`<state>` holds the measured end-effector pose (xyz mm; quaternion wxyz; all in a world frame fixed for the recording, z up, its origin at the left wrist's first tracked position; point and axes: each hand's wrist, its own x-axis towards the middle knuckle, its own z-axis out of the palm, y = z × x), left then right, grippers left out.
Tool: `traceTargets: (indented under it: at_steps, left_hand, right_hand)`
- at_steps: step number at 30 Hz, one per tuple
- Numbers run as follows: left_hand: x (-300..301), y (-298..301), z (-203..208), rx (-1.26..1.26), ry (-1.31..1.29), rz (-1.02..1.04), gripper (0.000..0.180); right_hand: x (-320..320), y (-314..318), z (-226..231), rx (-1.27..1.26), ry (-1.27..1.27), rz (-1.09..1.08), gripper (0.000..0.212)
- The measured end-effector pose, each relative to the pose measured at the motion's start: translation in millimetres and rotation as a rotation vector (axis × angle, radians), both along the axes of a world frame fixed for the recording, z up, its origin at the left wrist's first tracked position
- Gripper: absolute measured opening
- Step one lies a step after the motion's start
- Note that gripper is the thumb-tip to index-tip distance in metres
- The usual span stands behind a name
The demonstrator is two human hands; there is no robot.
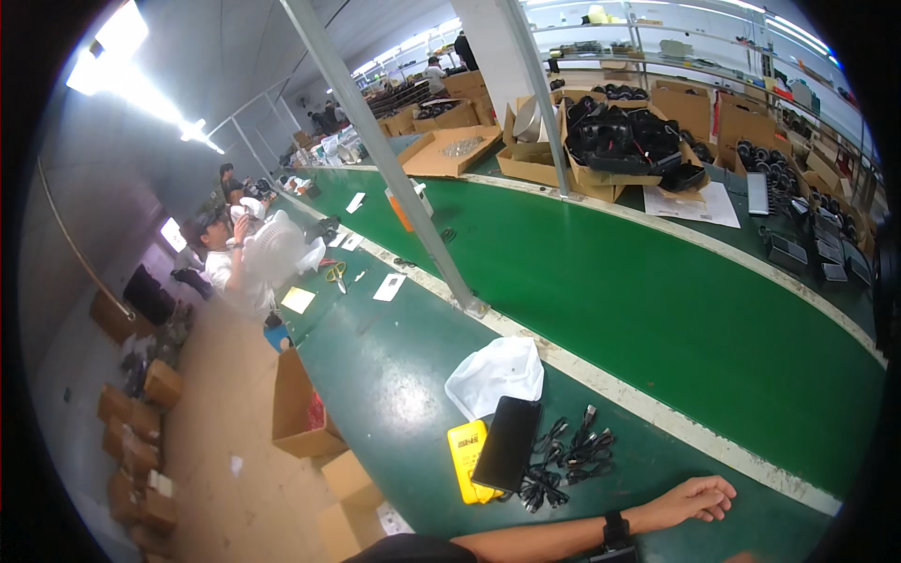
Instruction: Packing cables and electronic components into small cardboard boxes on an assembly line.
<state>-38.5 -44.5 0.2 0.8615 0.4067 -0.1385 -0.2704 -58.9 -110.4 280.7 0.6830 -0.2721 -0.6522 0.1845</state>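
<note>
My left hand (690, 502) lies over the near right part of the green worktable (385, 385), its fingers loosely bent and slightly apart, with nothing visible in them. A dark watch (617, 533) is on that wrist. A blurred bit of skin at the lower edge may be my right hand (746, 557); its fingers are hidden. Left of my left hand lie several bundled black cables (572, 450). Beside them a black smartphone (508, 445) rests partly on a yellow, flat, box-like thing (466, 458). A white plastic bag (495, 377) is just beyond the phone.
A green conveyor belt (638, 291) runs beyond the worktable, with a metal post (394, 178) at its near edge. Scissors (336, 276) and papers lie farther along. Cardboard boxes (302, 413) stand at left. Across the belt, a carton holds black items (624, 141). Co-workers (230, 258) sit at far left.
</note>
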Motion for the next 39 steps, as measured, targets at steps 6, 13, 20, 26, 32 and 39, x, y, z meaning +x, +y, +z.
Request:
traceTargets:
  at_steps: [6, 13, 20, 26, 32, 39]
  left_hand:
    - [-0.8, 2.0, 1.0, 0.018, 0.01, -0.012, 0.038]
    - [1.1, -1.6, -0.8, 0.002, 0.003, -0.005, 0.038]
    - [0.4, 2.0, 0.4, 0.036, -0.013, 0.016, 0.038]
    - [1.1, -0.4, -4.0, 0.03, -0.001, 0.003, 0.038]
    - [0.6, -0.1, -2.4, 0.014, 0.0, 0.006, 0.038]
    - [2.0, -0.4, -3.6, 0.009, -0.006, 0.004, 0.037]
  right_hand:
    - [2.8, 4.0, -8.0, 0.008, -0.09, 0.123, 0.036]
    - [9.8, 26.9, -28.3, 0.104, -0.189, 0.291, 0.032]
    - [-27.2, 6.0, -1.0, -0.18, -0.028, -0.168, 0.055]
    - [-43.4, 8.6, -8.1, -0.082, 0.003, -0.32, 0.04]
    - [-49.0, 16.3, -16.5, 0.0, 0.039, -0.423, 0.027]
    - [-49.9, 26.6, -22.2, 0.101, 0.085, -0.548, 0.021]
